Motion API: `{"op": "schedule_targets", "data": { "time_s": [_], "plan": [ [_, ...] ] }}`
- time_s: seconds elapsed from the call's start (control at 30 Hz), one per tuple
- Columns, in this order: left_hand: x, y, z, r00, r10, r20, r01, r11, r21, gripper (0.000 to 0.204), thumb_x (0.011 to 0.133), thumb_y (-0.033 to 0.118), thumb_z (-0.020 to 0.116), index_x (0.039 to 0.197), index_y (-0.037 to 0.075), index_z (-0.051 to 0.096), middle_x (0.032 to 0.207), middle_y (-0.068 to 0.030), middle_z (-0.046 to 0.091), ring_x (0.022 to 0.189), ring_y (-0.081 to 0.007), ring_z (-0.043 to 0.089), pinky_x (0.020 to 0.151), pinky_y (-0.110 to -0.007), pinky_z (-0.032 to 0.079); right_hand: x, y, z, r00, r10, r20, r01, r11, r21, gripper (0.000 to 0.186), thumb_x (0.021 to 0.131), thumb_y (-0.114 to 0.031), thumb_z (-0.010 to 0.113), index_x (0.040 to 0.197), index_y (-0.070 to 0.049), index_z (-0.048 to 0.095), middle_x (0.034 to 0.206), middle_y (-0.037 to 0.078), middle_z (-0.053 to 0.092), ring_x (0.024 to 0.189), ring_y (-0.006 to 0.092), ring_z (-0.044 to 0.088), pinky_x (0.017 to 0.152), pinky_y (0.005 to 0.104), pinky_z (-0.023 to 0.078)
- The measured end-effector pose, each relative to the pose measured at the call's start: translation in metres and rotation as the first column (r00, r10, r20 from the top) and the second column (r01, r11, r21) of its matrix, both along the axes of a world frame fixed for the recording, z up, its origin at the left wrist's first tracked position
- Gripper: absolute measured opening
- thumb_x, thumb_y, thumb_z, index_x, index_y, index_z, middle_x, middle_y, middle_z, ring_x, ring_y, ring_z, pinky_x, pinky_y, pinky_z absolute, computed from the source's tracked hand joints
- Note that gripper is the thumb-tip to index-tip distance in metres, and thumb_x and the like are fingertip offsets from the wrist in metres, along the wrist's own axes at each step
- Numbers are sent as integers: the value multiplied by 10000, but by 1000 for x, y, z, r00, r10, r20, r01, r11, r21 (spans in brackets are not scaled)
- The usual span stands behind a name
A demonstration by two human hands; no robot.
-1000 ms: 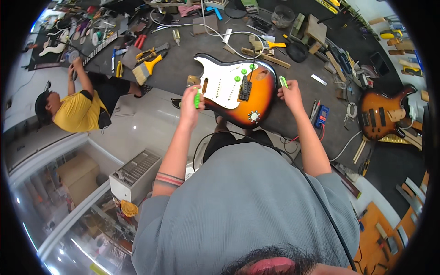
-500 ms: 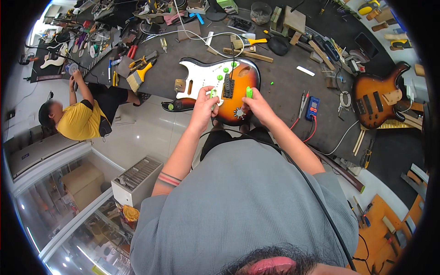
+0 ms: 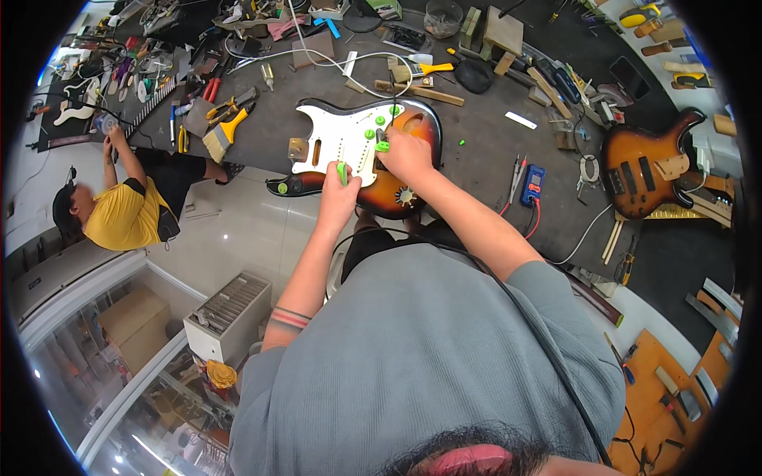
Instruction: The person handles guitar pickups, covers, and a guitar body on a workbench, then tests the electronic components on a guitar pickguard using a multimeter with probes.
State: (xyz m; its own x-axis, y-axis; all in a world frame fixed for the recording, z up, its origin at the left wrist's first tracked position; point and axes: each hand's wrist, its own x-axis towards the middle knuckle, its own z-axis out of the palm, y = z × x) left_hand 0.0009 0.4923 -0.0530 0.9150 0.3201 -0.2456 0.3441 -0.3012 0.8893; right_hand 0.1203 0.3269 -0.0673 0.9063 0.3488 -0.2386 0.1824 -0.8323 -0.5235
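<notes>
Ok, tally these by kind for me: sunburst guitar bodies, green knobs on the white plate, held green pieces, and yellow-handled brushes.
Sunburst guitar bodies: 2
Green knobs: 3
Held green pieces showing: 2
Yellow-handled brushes: 2
Total: 9

Glossy guitar body (image 3: pixel 382 193), smooth plastic pickguard (image 3: pixel 326 133)

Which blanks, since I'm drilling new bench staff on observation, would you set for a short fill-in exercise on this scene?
The part in the left hand is coloured ____.
The pickguard on the guitar body is coloured ____.
In the picture, the other guitar body lies to the ____ of the meter.
The co-worker wears a top coloured ____.

Missing words: green; white; right; yellow.
</notes>
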Motion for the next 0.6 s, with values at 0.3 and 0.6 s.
{"op": "schedule_targets", "data": {
  "time_s": [0.3,0.6],
  "plan": [
    [18,-8,10,991,-9,-137,-49,911,-409,214,1094,259,513,1204,84,569,922,-5,550,761,-97,530,656,-292,430,-8,-14,-3,998,-18,-64,21,998,56,389,935,-416,732,1013,-37,692,955,228,766,935,429,743,829,536,577],
    [6,-4,49,982,143,-121,-186,802,-567,301,1070,138,588,1339,13,542,1078,-61,619,907,-167,664,782,-332,554,125,-153,6,727,-652,216,494,715,495,339,1000,-334,737,1068,-3,708,1020,259,749,960,464,720,824,501,553]
  ]
}}
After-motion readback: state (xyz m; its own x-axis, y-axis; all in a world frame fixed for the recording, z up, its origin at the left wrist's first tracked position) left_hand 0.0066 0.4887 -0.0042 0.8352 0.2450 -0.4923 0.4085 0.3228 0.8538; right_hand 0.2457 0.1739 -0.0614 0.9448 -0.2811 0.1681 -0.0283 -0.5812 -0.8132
